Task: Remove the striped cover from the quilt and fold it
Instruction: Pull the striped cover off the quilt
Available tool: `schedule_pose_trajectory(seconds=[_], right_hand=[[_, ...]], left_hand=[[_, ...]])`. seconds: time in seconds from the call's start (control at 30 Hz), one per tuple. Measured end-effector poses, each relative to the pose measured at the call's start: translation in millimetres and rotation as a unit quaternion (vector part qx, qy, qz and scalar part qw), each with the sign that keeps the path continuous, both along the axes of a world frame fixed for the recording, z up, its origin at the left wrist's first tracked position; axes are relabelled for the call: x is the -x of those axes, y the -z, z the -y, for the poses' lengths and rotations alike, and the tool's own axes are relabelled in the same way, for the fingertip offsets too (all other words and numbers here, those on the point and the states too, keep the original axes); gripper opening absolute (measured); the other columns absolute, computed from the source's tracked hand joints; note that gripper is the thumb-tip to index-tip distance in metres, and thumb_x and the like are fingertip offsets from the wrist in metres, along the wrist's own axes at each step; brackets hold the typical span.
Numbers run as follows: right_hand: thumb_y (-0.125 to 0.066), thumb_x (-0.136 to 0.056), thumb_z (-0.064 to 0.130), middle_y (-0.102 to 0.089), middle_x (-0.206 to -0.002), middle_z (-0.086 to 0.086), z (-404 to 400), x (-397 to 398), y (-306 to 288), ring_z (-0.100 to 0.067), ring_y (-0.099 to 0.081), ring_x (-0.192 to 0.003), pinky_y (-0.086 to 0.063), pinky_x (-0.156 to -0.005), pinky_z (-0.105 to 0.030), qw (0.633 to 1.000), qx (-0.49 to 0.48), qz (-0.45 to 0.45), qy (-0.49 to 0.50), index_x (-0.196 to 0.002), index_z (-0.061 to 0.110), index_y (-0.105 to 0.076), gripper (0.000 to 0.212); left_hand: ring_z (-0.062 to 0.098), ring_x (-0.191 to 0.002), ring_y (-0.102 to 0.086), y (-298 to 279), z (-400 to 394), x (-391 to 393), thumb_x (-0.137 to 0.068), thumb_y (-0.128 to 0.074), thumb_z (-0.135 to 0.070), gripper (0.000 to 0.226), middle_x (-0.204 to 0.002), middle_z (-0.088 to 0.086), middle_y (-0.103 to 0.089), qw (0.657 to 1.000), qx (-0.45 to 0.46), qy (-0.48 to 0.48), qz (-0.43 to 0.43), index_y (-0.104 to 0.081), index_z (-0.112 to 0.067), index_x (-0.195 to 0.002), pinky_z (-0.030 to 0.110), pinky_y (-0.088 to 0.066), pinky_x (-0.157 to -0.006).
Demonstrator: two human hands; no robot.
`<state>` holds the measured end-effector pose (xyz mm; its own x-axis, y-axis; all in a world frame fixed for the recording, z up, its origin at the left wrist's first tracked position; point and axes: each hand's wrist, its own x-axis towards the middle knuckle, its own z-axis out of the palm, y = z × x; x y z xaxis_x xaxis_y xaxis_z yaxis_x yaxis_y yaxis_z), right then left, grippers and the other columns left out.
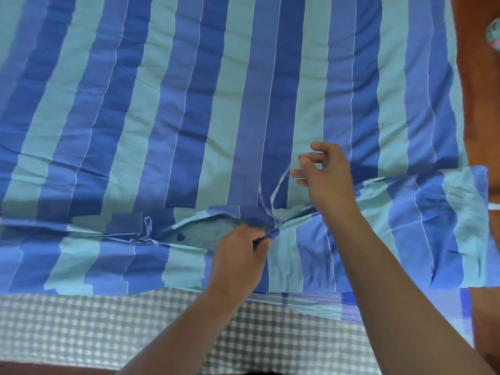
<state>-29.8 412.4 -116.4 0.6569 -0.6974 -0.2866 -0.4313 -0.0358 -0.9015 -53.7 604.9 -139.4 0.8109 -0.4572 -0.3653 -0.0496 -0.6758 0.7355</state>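
striped cover (189, 104): spread flat over the bed, fills most of the view. Stripes in dark blue, mid blue and teal with thin white lines. Stripes run from the near edge to the far edge; long axis cannot tell, far and left ends cut off by the frame.
opening: slit runs left-right along the near part of the cover, parallel to the bed's near edge. Near flap folded below it.
quilt (200, 234): still inside the cover, a grey-teal patch with a small dark heart print shows through the gap.
tie, middle (276, 201): thin blue strings knotted at the slit, two loose ends rising toward the far side.
tie, left (147, 226): second string tie on the slit, left of the gap, still knotted with a small loop.
left hand (240, 255): fingers curled, pinching the cover fabric right at the middle knot.
right hand (322, 171): raised above the cover, thumb and forefinger pinching one string end, other fingers loosely spread.
gingham sheet (94, 320): grey-white check, bare strip along the near edge of the bed.
plaid cloth (311, 301): blue-teal check, pokes out under the cover's near right edge.
floor (481, 104): red-brown, past the right edge of the bed.
far right corner: small pale green-pink object (493, 36), cropped, cannot identify.
writing/labels: none readable.
obstructions: both forearms cross the near flap and sheet.
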Motion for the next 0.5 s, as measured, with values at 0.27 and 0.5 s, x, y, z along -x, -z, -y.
schedule_pose_trajectory(seconds=[0.27, 0.5], right_hand=[[-0.045, -0.101, 0.036, -0.046, -0.061, 0.003, -52.9, 92.8, 35.3, -0.021, -0.046, -0.064, -0.028, -0.059, -0.034, 0.896, 0.248, -0.241, -0.278, -0.062, 0.022, -0.036, 0.043], [-0.051, -0.098, 0.023, -0.057, -0.070, -0.008, -61.5, 104.3, 23.6, -0.031, -0.050, -0.074, -0.045, -0.074, -0.042, 0.823, 0.380, -0.279, -0.315, -0.061, 0.016, -0.054, 0.037]], left_hand=[[0.002, -0.076, -0.056, -8.4, -36.4, 6.5, -0.096, -0.053, -0.036, 0.015, -0.079, -0.016, -0.059, 0.992, -0.041, 0.121, -0.022, -0.063, -0.031, -0.087, 0.024, -0.049, -0.069], [-0.013, -0.080, -0.059, 5.3, -47.0, -8.0, -0.101, -0.037, -0.008, 0.041, -0.108, -0.014, -0.072, 0.953, -0.029, 0.176, -0.246, -0.071, -0.026, -0.116, 0.007, -0.043, -0.075]])
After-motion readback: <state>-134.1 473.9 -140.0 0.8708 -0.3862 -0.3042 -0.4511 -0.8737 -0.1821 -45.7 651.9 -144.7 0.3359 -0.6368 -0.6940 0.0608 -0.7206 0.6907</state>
